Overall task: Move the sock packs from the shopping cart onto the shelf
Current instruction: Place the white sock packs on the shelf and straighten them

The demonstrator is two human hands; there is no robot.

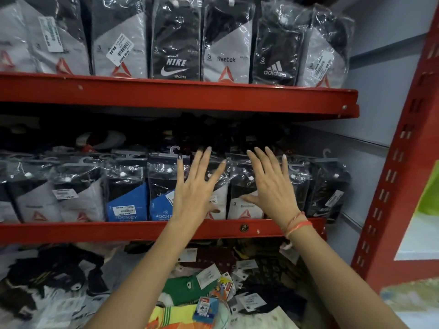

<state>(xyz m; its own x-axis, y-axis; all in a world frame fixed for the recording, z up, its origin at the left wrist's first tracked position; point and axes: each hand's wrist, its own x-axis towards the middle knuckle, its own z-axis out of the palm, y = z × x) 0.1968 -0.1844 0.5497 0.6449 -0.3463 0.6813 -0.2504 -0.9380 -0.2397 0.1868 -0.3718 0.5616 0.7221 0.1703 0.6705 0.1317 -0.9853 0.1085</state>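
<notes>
Sock packs in clear plastic stand upright in a row on the middle red shelf [118, 230]. My left hand [194, 186] lies flat with fingers spread against a grey and black pack [219, 198] in that row. My right hand [270, 184], also flat and spread, rests on the neighbouring grey Reebok pack [244, 207]. Neither hand grips anything. Blue Jockey packs [127, 203] stand to the left of my hands, and a black Nike pack [325, 195] stands at the row's right end. The shopping cart is not in view.
The upper red shelf [178, 96] carries another row of Reebok, Nike and Adidas packs [273, 53]. Below the middle shelf lies a loose heap of socks and tags [206, 276]. A red slotted upright [389, 186] bounds the shelf on the right.
</notes>
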